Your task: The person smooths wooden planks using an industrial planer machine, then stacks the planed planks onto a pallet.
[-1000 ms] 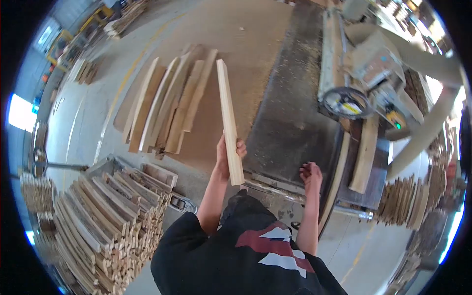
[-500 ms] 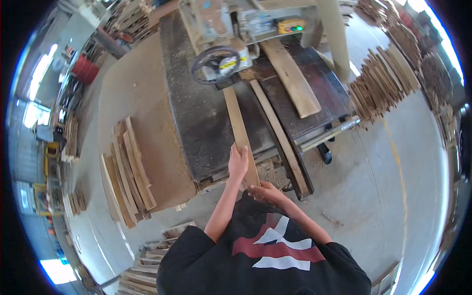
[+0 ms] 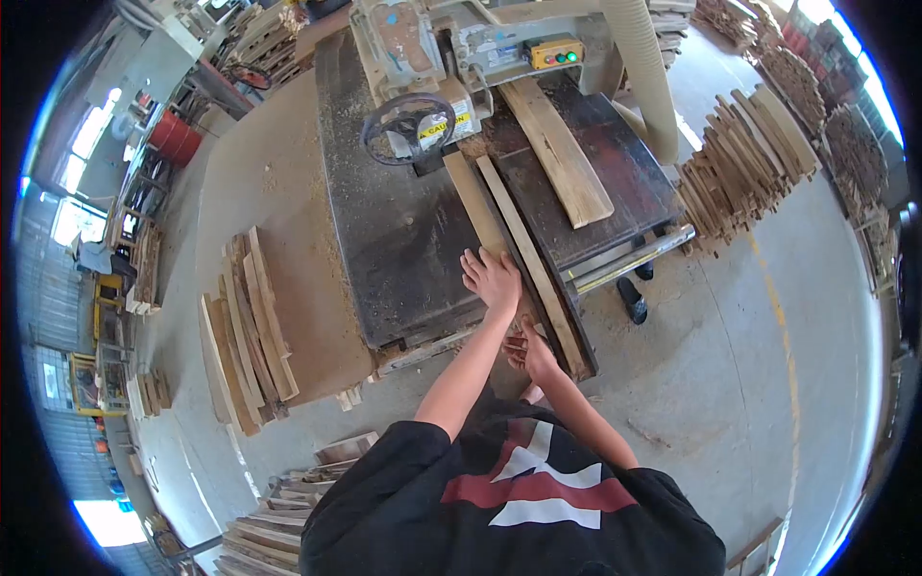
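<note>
A long narrow wooden board [image 3: 473, 204] lies on the dark machine table [image 3: 403, 259], its far end under the saw head [image 3: 451, 91]. Its right edge runs beside a dark fence [image 3: 520, 259] that carries a pale wood strip [image 3: 538, 274]. My left hand [image 3: 496, 281] rests on the board from above, fingers spread across it. Closer to my body, my right hand [image 3: 530, 351] has its fingers curled at the board's near end, which is partly hidden by the hands.
A wider plank [image 3: 559, 158] lies right of the fence. Several boards [image 3: 252, 326] are stacked on the brown side panel [image 3: 327, 326]. A handwheel [image 3: 408, 130] and a control box with buttons [image 3: 557, 55] are on the machine. Stacked wood [image 3: 744, 163] stands right; a metal rail [image 3: 634, 259] juts out.
The board has shifted right, close against the fence. My left hand went from gripping its side to lying spread on top, farther right and forward. My right hand moved slightly forward and right.
</note>
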`<state>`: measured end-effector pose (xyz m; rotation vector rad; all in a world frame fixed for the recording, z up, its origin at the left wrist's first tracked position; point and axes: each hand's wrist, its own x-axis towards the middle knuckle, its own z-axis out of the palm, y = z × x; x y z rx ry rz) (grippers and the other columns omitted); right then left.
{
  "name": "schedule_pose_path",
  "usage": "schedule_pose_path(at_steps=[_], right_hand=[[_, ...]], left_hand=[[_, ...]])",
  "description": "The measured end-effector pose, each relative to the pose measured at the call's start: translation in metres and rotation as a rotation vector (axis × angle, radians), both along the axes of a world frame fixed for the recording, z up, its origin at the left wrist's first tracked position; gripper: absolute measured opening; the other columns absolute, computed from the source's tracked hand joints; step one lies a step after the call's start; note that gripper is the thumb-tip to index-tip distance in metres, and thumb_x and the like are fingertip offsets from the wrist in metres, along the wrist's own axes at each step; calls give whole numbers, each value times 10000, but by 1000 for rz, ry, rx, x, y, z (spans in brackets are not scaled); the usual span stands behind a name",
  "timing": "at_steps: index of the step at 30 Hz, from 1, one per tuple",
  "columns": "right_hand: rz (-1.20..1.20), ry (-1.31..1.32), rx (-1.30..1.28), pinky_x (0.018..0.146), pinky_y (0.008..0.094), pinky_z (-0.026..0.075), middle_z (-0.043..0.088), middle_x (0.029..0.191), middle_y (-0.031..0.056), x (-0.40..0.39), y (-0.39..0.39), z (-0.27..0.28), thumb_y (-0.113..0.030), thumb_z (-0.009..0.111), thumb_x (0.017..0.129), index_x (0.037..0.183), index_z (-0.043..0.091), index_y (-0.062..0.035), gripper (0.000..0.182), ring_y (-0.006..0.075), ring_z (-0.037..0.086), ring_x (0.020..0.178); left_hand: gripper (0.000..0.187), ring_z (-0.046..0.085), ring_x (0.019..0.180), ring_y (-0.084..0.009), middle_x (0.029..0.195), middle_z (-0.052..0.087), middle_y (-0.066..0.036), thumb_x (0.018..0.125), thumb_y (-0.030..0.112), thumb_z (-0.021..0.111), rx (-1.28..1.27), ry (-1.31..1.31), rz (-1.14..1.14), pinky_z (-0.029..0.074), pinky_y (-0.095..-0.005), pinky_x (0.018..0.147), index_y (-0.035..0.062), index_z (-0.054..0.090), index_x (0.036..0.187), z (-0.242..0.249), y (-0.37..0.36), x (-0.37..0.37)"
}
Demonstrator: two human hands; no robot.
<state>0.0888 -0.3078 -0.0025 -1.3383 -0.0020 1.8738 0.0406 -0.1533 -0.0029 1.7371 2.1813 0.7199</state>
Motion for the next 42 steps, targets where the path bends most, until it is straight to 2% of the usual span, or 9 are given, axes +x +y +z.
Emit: schedule_pose_path(at_steps=[11,24,30,34,36,37,39,40,42], right_hand=[[158,-279,28,467,324,380,655,684,18,-7,92,8,-643,463,990,922,621,-96,573,142,612,555],[50,-237,28,405,251,355,603,627,15,-20,166,22,-575,482,1016,835,624,-60,564,119,551,492],[107,-320,52,380,265,369,572,572,4,-30,217,26,-543,433,1046,771,599,-90,555,127,529,436],[114,-513,11,382,273,355,560,570,2,-49,263,35,-569,451,1031,723,576,-99,575,129,510,427],[81,-617,167,382,286,344,546,557,9,-51,269,26,-639,483,989,679,556,-100,625,135,496,418],[105,-729,139,383,287,357,549,532,30,-53,277,35,-742,461,935,662,579,-84,722,145,502,411],[93,-685,48,384,288,363,555,533,37,-52,291,27,-780,427,917,691,604,-73,763,148,504,411],[98,-656,-44,384,289,368,561,533,44,-51,294,27,-818,394,899,720,629,-63,811,152,506,410],[157,-658,13,387,287,376,588,574,44,-51,290,32,-825,329,911,781,654,-48,852,154,515,424]], left_hand=[[615,217,1486,-421,1561,302,-275,1007,433,480,42,-34,16,204,-593,1163,-27,459,1415,12,81,-14],[615,226,1481,-407,1566,309,-256,1008,435,474,43,-82,12,197,-566,1164,-20,463,1422,13,153,-25],[588,319,1431,-404,1485,424,-255,961,429,552,177,-78,141,269,-558,1128,0,534,1363,17,207,-33],[403,426,1346,-406,1380,522,-248,937,359,606,322,-74,250,334,-540,1082,20,648,1151,9,241,-43],[276,574,1198,-317,1225,630,-171,967,277,624,311,-574,344,470,-453,956,19,653,1059,7,234,-55],[276,574,1198,-317,1225,630,-171,967,277,624,304,-565,346,470,-453,956,19,653,1059,-2,223,-58],[218,642,990,-178,1030,666,-64,1000,232,629,427,-1185,231,524,-333,797,17,644,1035,-14,213,-71],[218,642,990,-178,1030,666,-64,1000,232,629,429,-1172,262,524,-333,797,17,644,1035,-5,209,-84],[239,599,903,-90,955,631,-11,1023,246,613,219,-1711,35,508,-274,735,9,643,1029,5,175,-127]])
